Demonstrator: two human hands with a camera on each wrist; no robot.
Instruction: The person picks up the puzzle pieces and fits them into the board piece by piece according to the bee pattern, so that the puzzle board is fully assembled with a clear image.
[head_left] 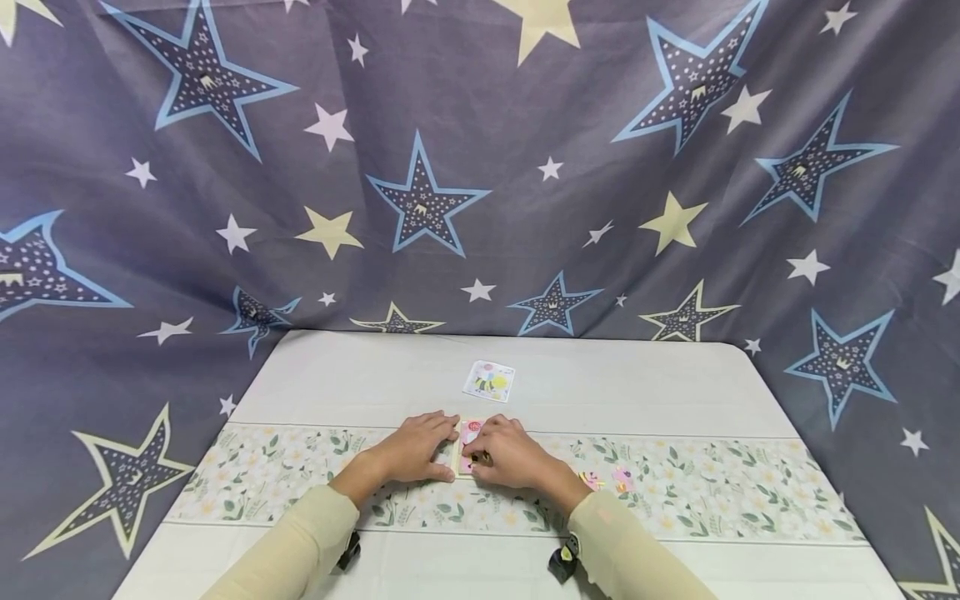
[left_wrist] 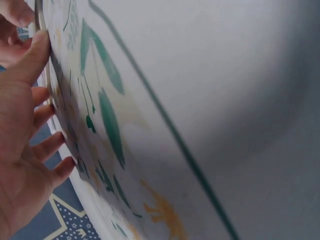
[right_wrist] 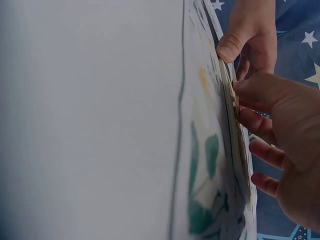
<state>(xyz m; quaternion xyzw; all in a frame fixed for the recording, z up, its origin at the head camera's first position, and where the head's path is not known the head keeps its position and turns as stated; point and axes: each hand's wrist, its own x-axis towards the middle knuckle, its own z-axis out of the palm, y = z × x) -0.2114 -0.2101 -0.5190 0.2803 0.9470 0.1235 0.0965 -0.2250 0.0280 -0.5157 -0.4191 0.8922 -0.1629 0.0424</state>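
Left hand (head_left: 416, 450): fingers loosely extended and apart, thumb and fingertips at the board's left edge.
Right hand (head_left: 513, 454): fingers bent, tips down at the board; whether they pinch a piece I cannot tell.
Pink board (head_left: 468, 437): flat between both hands, partly covered by the right.
Loose pieces (head_left: 622, 478): pink and yellow, just right of the right hand.
Bee card (head_left: 490, 381): beyond both hands.
Floral tablecloth (head_left: 720, 479): beneath them.
Starred curtain (head_left: 465, 192): farthest out.

No lettering or number can be read: the fine print on the picture card (head_left: 489, 382), lying beyond the pink board (head_left: 468, 435), is too small.
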